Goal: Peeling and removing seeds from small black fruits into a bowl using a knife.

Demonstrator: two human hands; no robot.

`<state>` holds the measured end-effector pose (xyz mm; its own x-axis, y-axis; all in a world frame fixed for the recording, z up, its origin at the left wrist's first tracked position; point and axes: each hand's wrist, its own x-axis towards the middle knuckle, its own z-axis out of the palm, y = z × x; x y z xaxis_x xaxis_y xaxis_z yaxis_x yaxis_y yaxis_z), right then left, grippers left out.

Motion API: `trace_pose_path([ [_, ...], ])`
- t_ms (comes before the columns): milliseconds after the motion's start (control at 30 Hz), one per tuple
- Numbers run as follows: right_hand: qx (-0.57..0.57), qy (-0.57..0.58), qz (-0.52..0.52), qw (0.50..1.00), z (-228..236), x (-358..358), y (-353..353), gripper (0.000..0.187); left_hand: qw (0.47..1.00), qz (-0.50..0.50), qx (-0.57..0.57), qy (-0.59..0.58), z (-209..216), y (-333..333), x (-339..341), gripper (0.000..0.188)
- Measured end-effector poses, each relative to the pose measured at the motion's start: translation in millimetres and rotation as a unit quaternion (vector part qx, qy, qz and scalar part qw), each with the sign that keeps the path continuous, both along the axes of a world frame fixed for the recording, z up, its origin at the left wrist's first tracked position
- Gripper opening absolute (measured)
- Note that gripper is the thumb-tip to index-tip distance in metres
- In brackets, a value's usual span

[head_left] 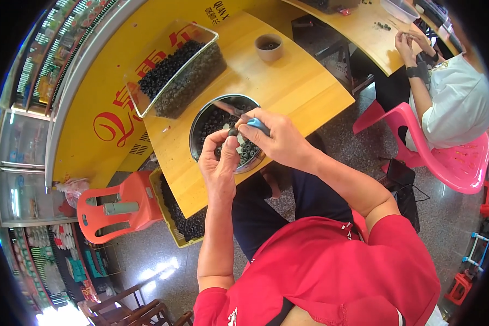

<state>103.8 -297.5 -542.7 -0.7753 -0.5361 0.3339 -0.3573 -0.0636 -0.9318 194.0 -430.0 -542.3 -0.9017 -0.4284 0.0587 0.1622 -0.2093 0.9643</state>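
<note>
My left hand (218,160) is closed, its thumb and forefinger pinching a small dark round piece (233,132) over the bowl. Closed round a blue-handled tool (259,126), my right hand (274,136) is close against the left fingertips. A flat metal part (227,107), seemingly the tool's blade, juts out beyond the right fingers; its tip's contact is unclear. Below both hands stands a round metal bowl (194,142) containing many small black ring-like pieces and some pale bits. My hands cover part of the bowl.
A clear plastic bin (187,89) full of black pieces stands on the wooden table (304,84), with a tan cup (269,48) to its right. Beneath the left edge is a yellow crate (175,231) beside an orange chair (126,204). At right, another person (445,103) sits on a pink chair (462,163).
</note>
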Motion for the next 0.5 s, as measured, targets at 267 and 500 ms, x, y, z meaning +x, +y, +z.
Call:
trace_pose_path([
  [267,0.082,0.25,-0.059,0.963,3.6,1.5,7.2,0.015,1.0,0.002,-0.007,0.011,3.5,-2.0,0.4,0.018],
  [500,0.098,0.288,-0.082,0.949,3.8,3.3,6.5,0.016,0.999,0.006,-0.021,0.026,2.8,-1.6,0.0,0.018],
])
